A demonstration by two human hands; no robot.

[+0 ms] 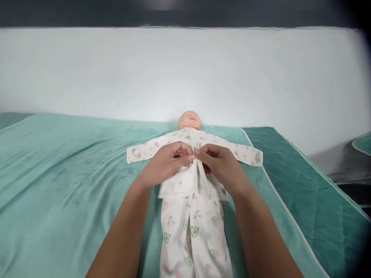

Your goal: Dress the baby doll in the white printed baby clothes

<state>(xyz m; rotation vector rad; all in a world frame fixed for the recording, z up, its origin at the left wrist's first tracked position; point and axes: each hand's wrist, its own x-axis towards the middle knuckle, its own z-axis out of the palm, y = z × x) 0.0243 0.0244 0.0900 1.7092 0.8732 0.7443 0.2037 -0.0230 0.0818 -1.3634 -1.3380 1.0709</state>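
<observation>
A baby doll (pixel 189 119) lies on its back with its head toward the wall. It wears a white baby jacket (pixel 176 185) with small printed figures, its sleeves spread out to both sides. Below that are white baby trousers (pixel 194 235) printed with green animal faces. My left hand (pixel 174 160) pinches the jacket's front edge at the chest. Close against it, my right hand (pixel 217 160) pinches the opposite front edge. Below my fingers the jacket front hangs apart in a narrow gap. Any fastener between the fingertips is hidden.
A light green blanket (pixel 72 185) lies under the doll, with wrinkles on the left. Along the right runs a darker green quilted pad (pixel 313 193) with pale piping. Behind the doll's head rises a white wall (pixel 116 73) with a dark band on top.
</observation>
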